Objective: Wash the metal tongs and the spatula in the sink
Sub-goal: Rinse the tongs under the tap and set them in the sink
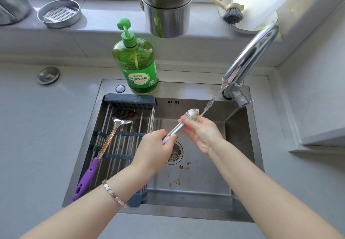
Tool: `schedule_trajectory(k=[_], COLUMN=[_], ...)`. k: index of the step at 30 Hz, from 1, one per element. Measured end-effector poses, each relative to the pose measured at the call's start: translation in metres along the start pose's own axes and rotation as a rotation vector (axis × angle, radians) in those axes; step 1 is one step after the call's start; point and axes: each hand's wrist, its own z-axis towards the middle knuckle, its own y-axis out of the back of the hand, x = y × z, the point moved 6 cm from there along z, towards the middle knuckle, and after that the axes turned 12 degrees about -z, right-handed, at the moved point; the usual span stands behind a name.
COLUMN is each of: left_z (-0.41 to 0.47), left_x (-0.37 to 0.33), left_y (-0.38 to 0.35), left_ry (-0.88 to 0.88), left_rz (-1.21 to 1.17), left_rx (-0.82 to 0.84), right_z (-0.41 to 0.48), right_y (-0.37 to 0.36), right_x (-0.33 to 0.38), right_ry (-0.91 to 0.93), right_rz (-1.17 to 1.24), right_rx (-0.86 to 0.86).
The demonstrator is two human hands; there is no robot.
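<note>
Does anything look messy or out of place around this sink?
Yes. Brown food scraps lie scattered on the sink floor beside the drain, and the spatula on the rack has orange smears along its shaft, so it looks unwashed.

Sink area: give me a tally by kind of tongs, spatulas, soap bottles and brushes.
Metal tongs: 1
Spatula: 1
Soap bottle: 1
Brush: 1
Total: 4

We see both forearms (242, 167) bare; the left wrist (121, 186) wears a silver bracelet (114, 194) of small faceted links.
</note>
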Motion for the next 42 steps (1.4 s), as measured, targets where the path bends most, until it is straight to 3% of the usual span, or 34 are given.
schedule_trajectory(k=[5,9,13,18,24,33,37,42], left_z=[-0.005,-0.004,-0.004,-0.002,0.018,0.053,0.054,0.052], left_x=[-0.001,0.002,0.007,-0.001,-0.008,-0.032,-0.036,-0.036], left_y=[-0.001,-0.003,-0.002,-0.011,-0.021,-0.058,-0.061,-0.065], left_ry=[-0.024,-0.003,-0.001,-0.049,-0.010,0.293,0.240,0.177], left_rz=[-0.001,0.010,-0.007,0.048,0.032,-0.356,-0.373,-0.202], left_rx=[0.038,0.029,0.041,0.076,0.085,0.271,0.400,0.376], right_z=[-0.002,0.000,-0.001,0.002,-0.003,0.006,0.006,0.007], right_y=[0.017,0.015,0.012,0.029,0.018,0.053,0.051,0.039], right_x=[0.011,0.001,0.001,0.001,-0.001,0.030,0.038,0.032], right_ry=[-0.071,-0.063,-0.016,-0.096,-0.002,0.060,0.102,0.104], right_rz=[-0.213,-0.128,-0.217,-0.160,0.002,0.171,0.165,0.088], right_rx=[-0.180,-0.178,-0.084,-0.270,0.051,-0.086,-0.067,-0.044])
